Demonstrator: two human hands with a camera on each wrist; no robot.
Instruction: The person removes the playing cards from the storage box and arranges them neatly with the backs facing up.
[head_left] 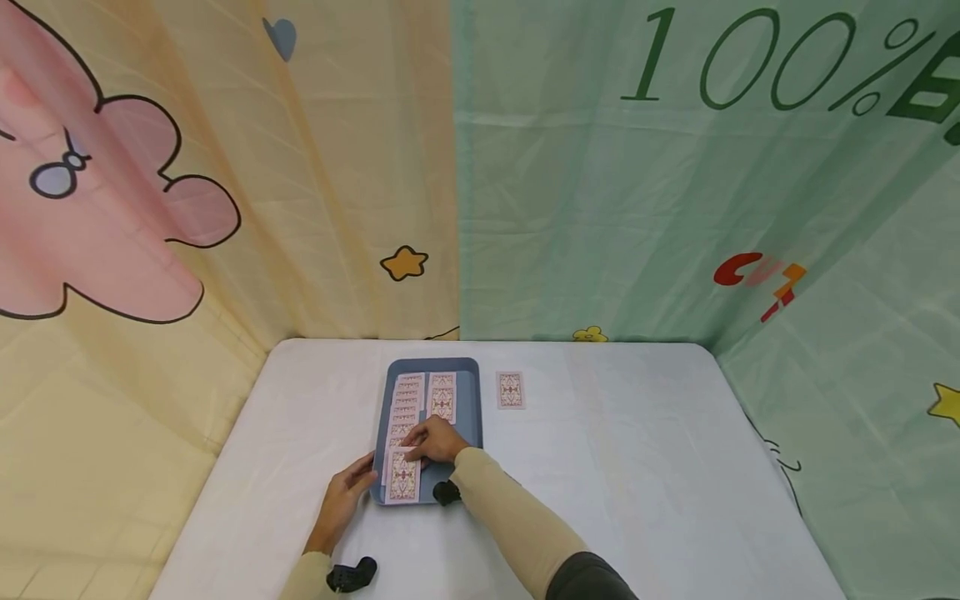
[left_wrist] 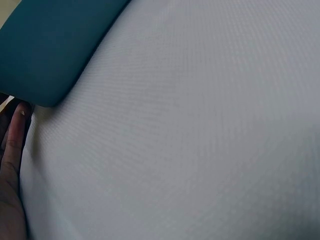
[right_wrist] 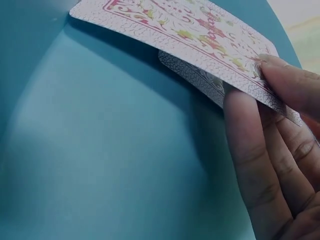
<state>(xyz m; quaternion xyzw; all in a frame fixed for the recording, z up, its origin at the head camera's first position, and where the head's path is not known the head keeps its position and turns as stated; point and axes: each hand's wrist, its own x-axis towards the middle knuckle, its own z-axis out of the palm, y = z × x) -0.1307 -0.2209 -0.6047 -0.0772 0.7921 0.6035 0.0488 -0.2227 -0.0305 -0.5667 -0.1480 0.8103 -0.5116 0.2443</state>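
Observation:
A blue-grey tray [head_left: 468,417] holds playing cards lying back up, with red patterned backs. Along its left side runs a column of overlapping cards [head_left: 407,408]; beside that, a shorter column [head_left: 442,400] lies toward the back. Between thumb and fingers, my right hand [head_left: 438,440] pinches a playing card [right_wrist: 190,35] by its edge, over the front left of the tray. Under it in the right wrist view, part of another card [right_wrist: 192,75] shows. My left hand [head_left: 347,496] touches the tray's left rim near the front, a straight finger [left_wrist: 16,130] against its outer side.
One more card [head_left: 511,390] lies back up on the white table [head_left: 615,467], right of the tray. Curtains [head_left: 360,167] hang behind the table and at its sides. Dark wrist devices [head_left: 352,575] sit at both wrists.

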